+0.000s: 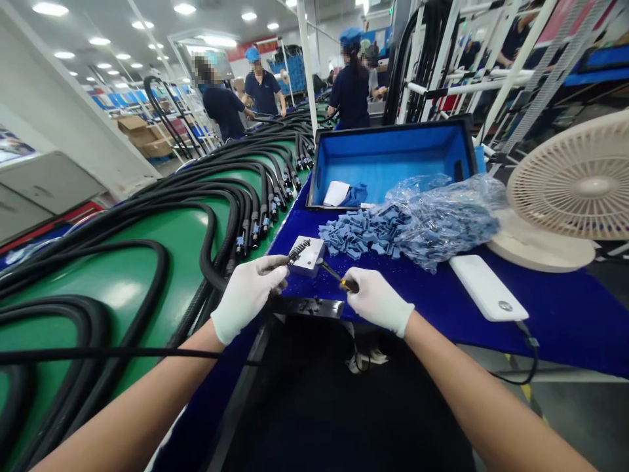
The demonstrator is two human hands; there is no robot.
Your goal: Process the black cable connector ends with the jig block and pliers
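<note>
My left hand (249, 294), in a white glove, is closed with thumb and fingertips pinched on a small black toothed strip (299, 250). That strip lies over the top of a light grey block (308, 265) on the blue table surface. From the right, my gloved right hand (377, 300) grips a slim tool (335, 273) with a dark shaft and a black-and-yellow handle. Its tip meets or nearly meets the block's right side; exact contact cannot be made out. A pile of small blue plastic clips (363, 231) sits just behind the block.
A blue bin (393, 154) stands behind the clips, with a clear plastic bag (442, 216) before it. On the right are a white power bank (489, 287) and a fan (584, 177). Black hoses (211, 229) cover the green conveyor (128, 278). Several people work farther back.
</note>
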